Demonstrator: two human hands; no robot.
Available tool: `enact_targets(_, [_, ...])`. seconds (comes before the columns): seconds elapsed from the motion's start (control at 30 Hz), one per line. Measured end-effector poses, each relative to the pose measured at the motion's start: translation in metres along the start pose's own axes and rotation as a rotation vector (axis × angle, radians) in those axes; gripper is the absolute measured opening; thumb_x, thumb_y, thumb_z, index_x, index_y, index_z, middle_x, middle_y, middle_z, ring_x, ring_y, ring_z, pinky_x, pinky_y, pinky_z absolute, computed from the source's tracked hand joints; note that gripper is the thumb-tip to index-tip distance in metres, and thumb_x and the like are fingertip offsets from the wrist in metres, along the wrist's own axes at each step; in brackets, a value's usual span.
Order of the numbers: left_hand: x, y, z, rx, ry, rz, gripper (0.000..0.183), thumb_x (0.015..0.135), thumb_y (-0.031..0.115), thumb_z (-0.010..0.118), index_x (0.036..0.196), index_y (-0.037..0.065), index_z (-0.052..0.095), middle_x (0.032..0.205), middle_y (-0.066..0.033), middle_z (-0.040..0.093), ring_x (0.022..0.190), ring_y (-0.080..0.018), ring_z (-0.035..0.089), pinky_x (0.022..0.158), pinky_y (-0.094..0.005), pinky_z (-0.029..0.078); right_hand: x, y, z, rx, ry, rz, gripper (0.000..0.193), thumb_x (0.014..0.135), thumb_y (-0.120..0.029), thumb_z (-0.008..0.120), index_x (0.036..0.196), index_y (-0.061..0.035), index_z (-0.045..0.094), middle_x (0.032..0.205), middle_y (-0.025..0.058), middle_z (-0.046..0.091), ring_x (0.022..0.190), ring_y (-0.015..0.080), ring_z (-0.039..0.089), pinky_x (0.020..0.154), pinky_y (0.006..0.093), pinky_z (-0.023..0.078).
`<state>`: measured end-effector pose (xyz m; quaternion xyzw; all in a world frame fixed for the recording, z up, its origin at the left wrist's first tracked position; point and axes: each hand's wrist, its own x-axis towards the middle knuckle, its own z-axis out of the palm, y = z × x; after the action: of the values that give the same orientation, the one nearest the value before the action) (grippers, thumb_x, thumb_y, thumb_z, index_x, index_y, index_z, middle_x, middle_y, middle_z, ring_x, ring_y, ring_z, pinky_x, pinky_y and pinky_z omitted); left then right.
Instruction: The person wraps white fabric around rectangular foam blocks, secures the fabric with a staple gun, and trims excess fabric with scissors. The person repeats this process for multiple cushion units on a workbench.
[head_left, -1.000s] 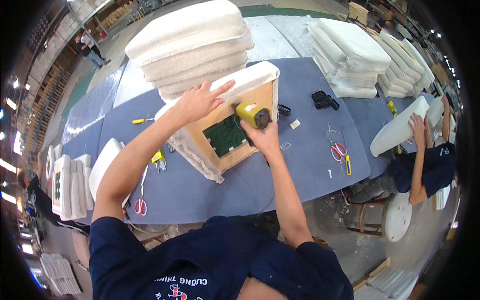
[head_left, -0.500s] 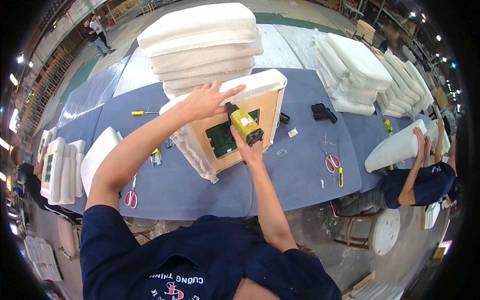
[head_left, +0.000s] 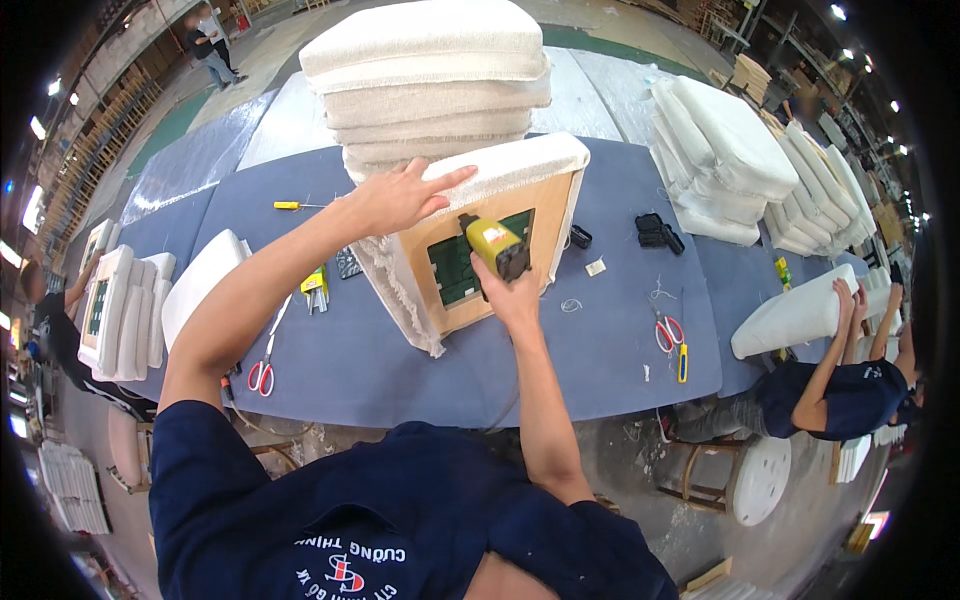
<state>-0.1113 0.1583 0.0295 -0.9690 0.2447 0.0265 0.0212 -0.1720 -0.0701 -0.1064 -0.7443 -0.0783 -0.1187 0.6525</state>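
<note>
A padded seat panel, covered in white fabric with a wooden back and a green webbed opening, stands tilted on the blue-covered table. My left hand rests on its upper edge, fingers stretched out and spread along the white fabric. In my right hand is a yellow staple gun, gripped by its handle. Its nose points at the wooden back just below the upper edge; whether it touches the wood I cannot tell. Loose, ragged fabric hangs along the panel's left side.
Behind the panel rises a stack of white cushions; another stack stands at right. Scissors, more scissors and a yellow screwdriver lie on the table. A co-worker handles a cushion at right.
My left hand has slid left along the panel's upper edge. The staple gun's nose has shifted slightly away from that hand. The whole view has also shifted a little.
</note>
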Motion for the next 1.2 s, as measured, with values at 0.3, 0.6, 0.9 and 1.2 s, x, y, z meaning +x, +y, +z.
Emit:
enact_targets(0.3, [0.003, 0.006, 0.003, 0.088, 0.07, 0.063, 0.086, 0.107, 0.035, 0.069, 0.174, 0.05, 0.018, 0.126, -0.0253, 0.058, 0.115, -0.0451, 0.07, 0.091, -0.0526, 0.064, -0.008, -0.003, 0.031, 0.177, 0.092, -0.191, 0.023, 0.093, -0.015, 0.083, 0.105, 0.0045, 0.079, 0.086, 0.0128, 0.081, 0.077, 0.0187, 0.078, 0.073, 0.0346, 0.059])
enact_targets(0.6, [-0.009, -0.003, -0.031, -0.309, -0.22, 0.054, 0.076, 0.111, 0.044, 0.053, 0.176, 0.026, 0.018, 0.16, -0.0211, 0.04, 0.152, -0.0392, 0.044, 0.124, -0.0482, 0.039, -0.017, -0.013, 0.025, 0.028, -0.059, -0.133, 0.024, 0.089, -0.016, 0.085, 0.104, 0.0014, 0.078, 0.085, 0.0158, 0.079, 0.074, 0.0292, 0.078, 0.07, 0.0374, 0.058])
enact_targets(0.9, [-0.031, -0.012, 0.002, -0.031, -0.05, -0.014, 0.067, 0.118, 0.042, 0.044, 0.175, 0.047, 0.009, 0.121, -0.029, 0.061, 0.108, -0.0501, 0.073, 0.094, -0.0563, 0.061, -0.042, 0.022, 0.031, -0.024, -0.051, -0.085, 0.03, 0.091, -0.02, 0.084, 0.111, 0.001, 0.076, 0.099, 0.0187, 0.08, 0.088, 0.0347, 0.078, 0.08, 0.0434, 0.058])
enact_targets(1.2, [-0.038, -0.01, 0.004, 0.01, -0.005, -0.013, 0.087, 0.109, 0.039, 0.066, 0.174, 0.052, 0.011, 0.125, -0.027, 0.062, 0.109, -0.048, 0.073, 0.086, -0.0511, 0.066, -0.035, -0.002, 0.063, 0.204, 0.045, -0.1, 0.024, 0.096, -0.017, 0.083, 0.099, 0.0056, 0.075, 0.08, 0.0105, 0.078, 0.071, 0.0155, 0.072, 0.069, 0.0357, 0.056])
